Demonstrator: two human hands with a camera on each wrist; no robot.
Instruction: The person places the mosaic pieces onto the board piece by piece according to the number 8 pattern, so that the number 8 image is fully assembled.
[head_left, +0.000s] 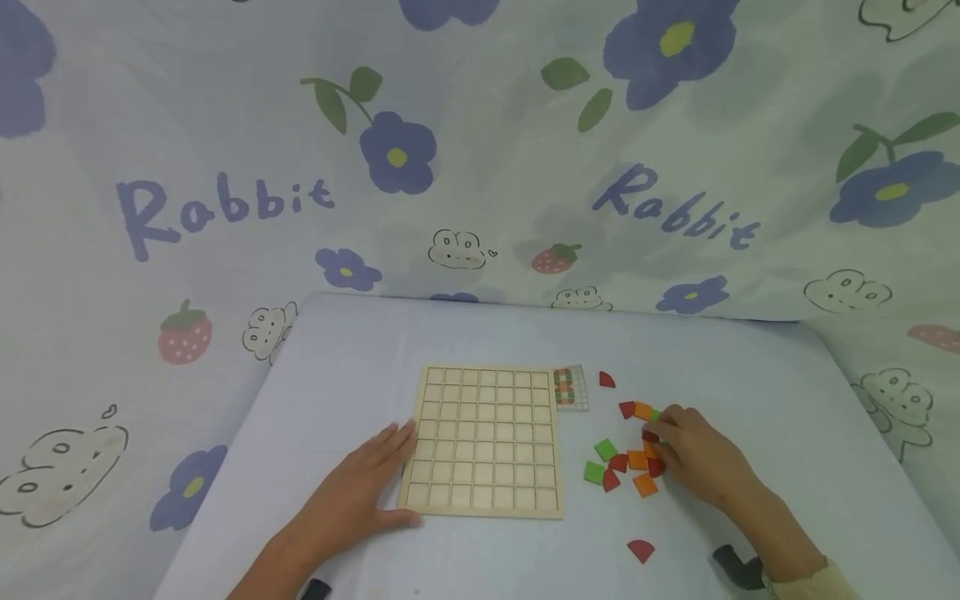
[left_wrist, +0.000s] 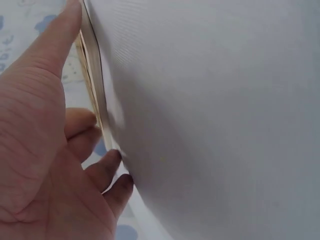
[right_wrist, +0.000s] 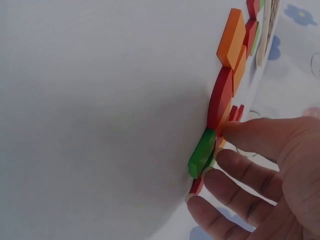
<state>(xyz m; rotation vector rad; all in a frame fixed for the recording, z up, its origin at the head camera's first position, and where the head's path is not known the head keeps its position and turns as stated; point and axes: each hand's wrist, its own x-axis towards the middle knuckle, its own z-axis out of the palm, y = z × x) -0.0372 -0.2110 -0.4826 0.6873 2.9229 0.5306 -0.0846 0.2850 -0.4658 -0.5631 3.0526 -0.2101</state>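
Observation:
A square wooden grid board [head_left: 487, 431] lies on the table, its cells bare. My left hand [head_left: 356, 492] rests at the board's left side, fingers along that edge and thumb by the near-left corner. In the left wrist view the thumb and fingertips lie beside the board's side [left_wrist: 95, 75]. Over the small loose tiles to the right is my right hand [head_left: 705, 457], its fingertips down among them. The right wrist view shows thumb and fingers apart, close by a green tile [right_wrist: 202, 153] and a red quarter-round tile [right_wrist: 220, 97]. Some tiles are hidden under this hand.
A small pattern card [head_left: 573, 392] sits against the board's right edge. Near it lies one red quarter-round [head_left: 607, 380]; another red piece [head_left: 641, 550] lies closer to me. Orange squares [head_left: 645, 485] and green squares [head_left: 594, 472] are scattered left of the right hand. A printed curtain [head_left: 480, 150] hangs behind.

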